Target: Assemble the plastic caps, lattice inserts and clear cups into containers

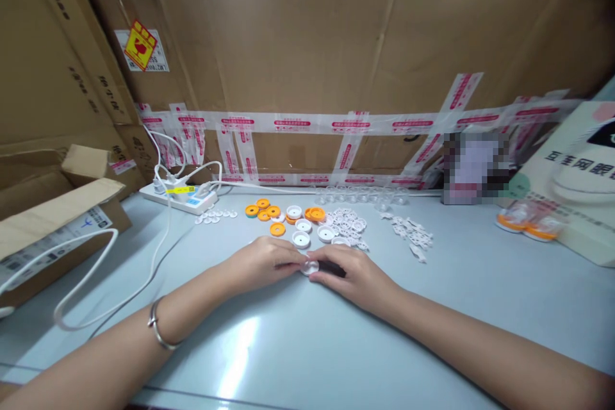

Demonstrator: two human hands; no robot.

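Head view: your left hand [262, 262] and your right hand [353, 275] meet at the middle of the pale blue table [480, 295], knuckles up, fingertips pressed together on a small white round cap [310, 266] that sits between them on the tabletop; both hands pinch it, fingers curled nearly closed around it. Something dark lies under your right fingers; what it is cannot be told. A metal bangle [158, 332] circles your left wrist. Just beyond the hands lie loose white caps [302, 238], then orange discs [269, 212], and to the right of them a heap of small white pieces [348, 224]. A white power strip [180, 197] with its cables rests at the far left, beside an open cardboard box [52, 218].
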